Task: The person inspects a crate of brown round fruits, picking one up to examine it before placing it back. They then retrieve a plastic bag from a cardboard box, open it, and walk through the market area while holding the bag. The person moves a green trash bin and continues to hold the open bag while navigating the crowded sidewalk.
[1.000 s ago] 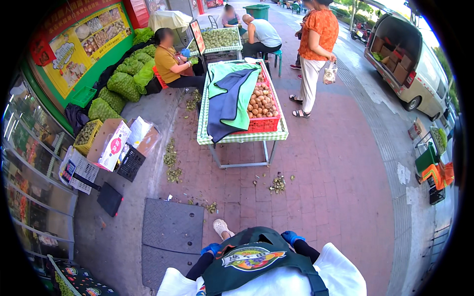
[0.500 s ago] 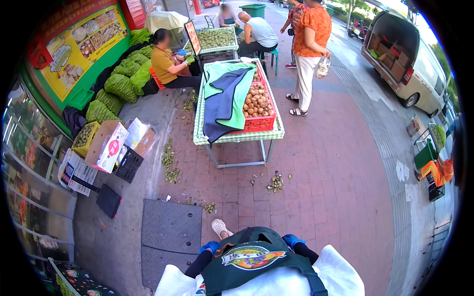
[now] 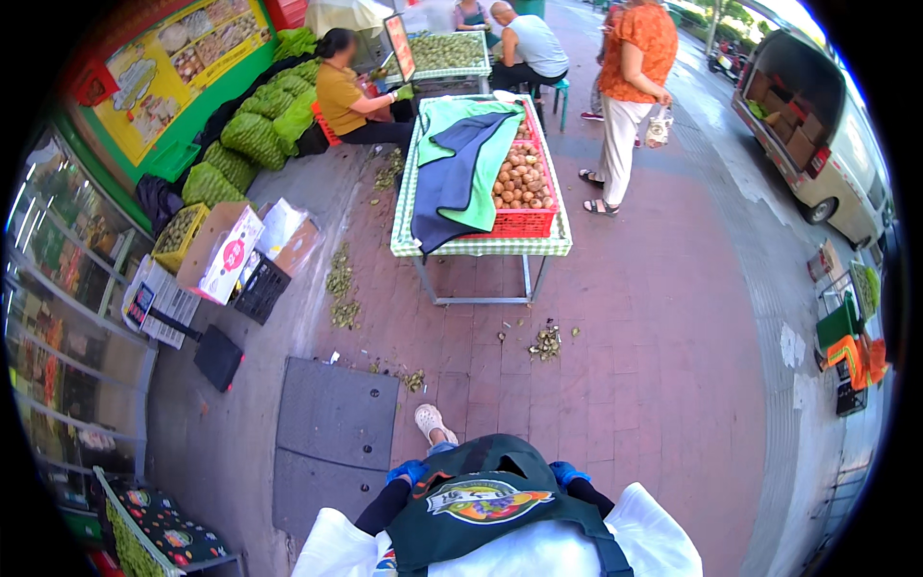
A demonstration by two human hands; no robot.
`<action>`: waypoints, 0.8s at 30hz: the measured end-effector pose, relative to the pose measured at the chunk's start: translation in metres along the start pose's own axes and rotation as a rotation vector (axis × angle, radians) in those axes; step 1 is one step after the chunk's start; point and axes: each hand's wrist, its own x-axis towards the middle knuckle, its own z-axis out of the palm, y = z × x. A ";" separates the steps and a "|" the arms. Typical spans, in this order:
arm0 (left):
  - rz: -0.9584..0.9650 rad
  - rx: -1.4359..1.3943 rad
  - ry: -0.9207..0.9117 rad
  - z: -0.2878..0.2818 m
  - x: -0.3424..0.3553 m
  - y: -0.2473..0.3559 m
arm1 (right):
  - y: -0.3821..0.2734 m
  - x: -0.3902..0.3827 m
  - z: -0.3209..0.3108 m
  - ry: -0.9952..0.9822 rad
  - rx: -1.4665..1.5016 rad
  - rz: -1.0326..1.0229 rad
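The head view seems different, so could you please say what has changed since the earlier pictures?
The camera's view has shifted: the table now sits higher and slightly further right in the picture, and the white clog shows higher too. I see nothing taken hold of or let go. The left hand and right hand stay beside the dark apron, and the cloth still partly covers the red crate.
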 end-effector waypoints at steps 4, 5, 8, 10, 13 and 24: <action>-0.084 -0.115 0.144 0.009 -0.029 -0.006 | -0.013 -0.010 -0.001 -0.011 -0.081 0.000; -0.108 -0.162 0.148 0.001 -0.049 0.004 | -0.011 -0.006 -0.001 0.002 -0.102 0.008; -0.139 -0.250 0.276 0.018 -0.045 -0.033 | -0.017 0.017 0.002 -0.034 0.051 0.065; -0.194 -0.240 0.272 0.014 -0.043 -0.040 | -0.037 0.023 -0.009 -0.049 0.072 0.070; -0.249 -0.258 0.234 -0.005 -0.041 -0.046 | -0.075 0.020 -0.016 -0.021 0.156 0.076; -0.226 -0.480 0.272 -0.104 0.009 -0.118 | -0.192 0.056 0.011 -0.158 -0.554 0.075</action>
